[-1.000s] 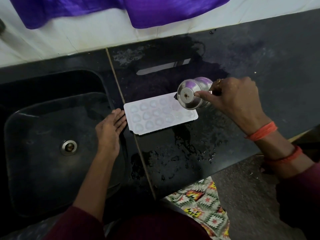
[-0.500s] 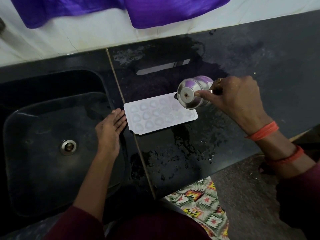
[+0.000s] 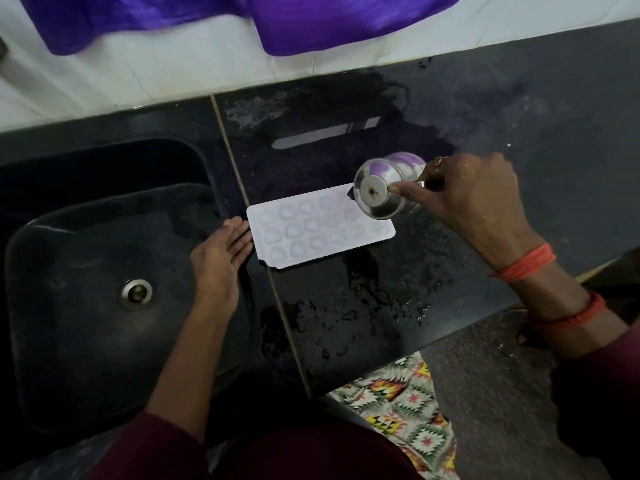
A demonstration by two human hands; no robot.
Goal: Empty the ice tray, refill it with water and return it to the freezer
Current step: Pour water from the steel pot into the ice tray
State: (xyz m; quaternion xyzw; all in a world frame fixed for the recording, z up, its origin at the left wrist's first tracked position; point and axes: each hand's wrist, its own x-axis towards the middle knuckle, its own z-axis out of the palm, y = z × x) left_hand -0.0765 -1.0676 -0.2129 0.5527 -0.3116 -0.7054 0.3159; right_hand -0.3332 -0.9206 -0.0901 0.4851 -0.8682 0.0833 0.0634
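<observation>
**Steel cup tipped over the white ice tray on a wet counter**

Black stone counter (image 3: 554,116): fills the width of the view, wet in dark patches and beaded with drops toward its front edge, split by a thin pale seam (image 3: 242,188). Left of that seam, a deep black sink (image 3: 86,323) set into the stone. Behind both, a white wall (image 3: 138,74), with purple cloth (image 3: 329,19) hanging over it from the top. Below the counter's front edge, grey speckled floor (image 3: 502,393) and a strip of patterned fabric (image 3: 405,403) in green, red and yellow. At the bottom, a maroon sleeve (image 3: 156,448).

White ice tray (image 3: 311,230): lies flat on the counter just right of the seam, long side running left to right, rounded cells in three rows. Cannot tell whether the cells hold water.

Left hand (image 3: 218,258): reaches up over the sink's right rim, palm down, fingers straight and together, holding nothing. Fingertips at the tray's left short edge; touching or just short of it, cannot tell.

Right hand (image 3: 474,195): comes in from the right above the counter, fingers and thumb curled round a steel cup (image 3: 388,188). Cup tipped on its side over the tray's far right corner, base turned toward the camera, purple reflected in its wall. No stream of water to be made out.

Round metal drain (image 3: 135,294) in the sink floor, well apart from both hands. Orange thread bands (image 3: 526,263) round the right wrist. A ring (image 3: 439,161) on one right finger.
</observation>
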